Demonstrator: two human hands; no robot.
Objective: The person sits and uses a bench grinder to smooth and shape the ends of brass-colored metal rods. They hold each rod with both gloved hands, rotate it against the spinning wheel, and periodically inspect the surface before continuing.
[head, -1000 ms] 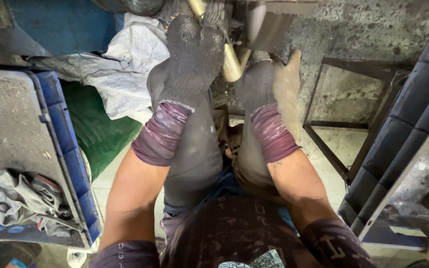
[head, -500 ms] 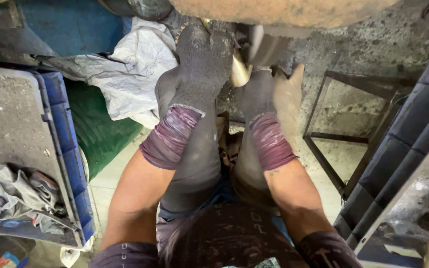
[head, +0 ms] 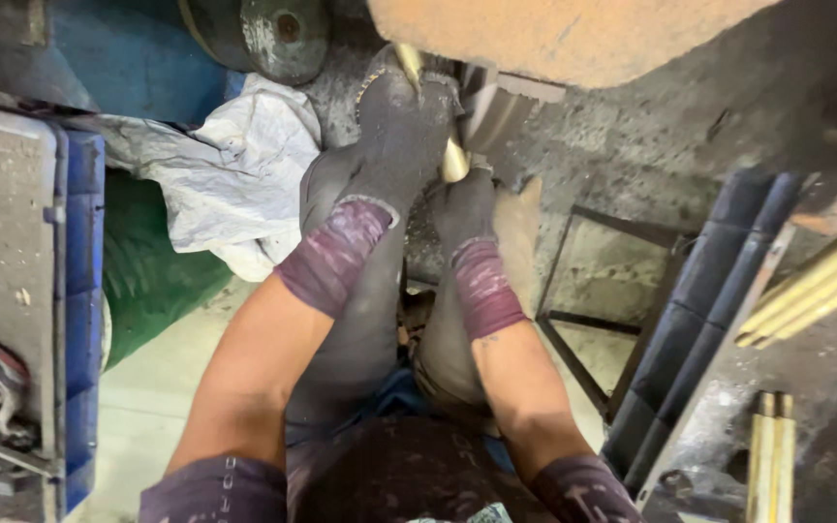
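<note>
I see a brass rod (head: pixel 453 163) held between both gloved hands, its long axis running from lower right up to upper left, its upper end (head: pixel 407 60) pointing at the tan wheel (head: pixel 554 34) at the top of the view. My left hand (head: pixel 401 131) is wrapped closed over the rod's upper part and my right hand (head: pixel 465 205) grips its lower end, just above my knees. Around them lie a dusty concrete floor (head: pixel 632 126), a white sack (head: pixel 230 174) and blue crate (head: pixel 79 291) at left, a dark metal frame (head: pixel 573 310) and more brass rods (head: pixel 811 286) at right.
</note>
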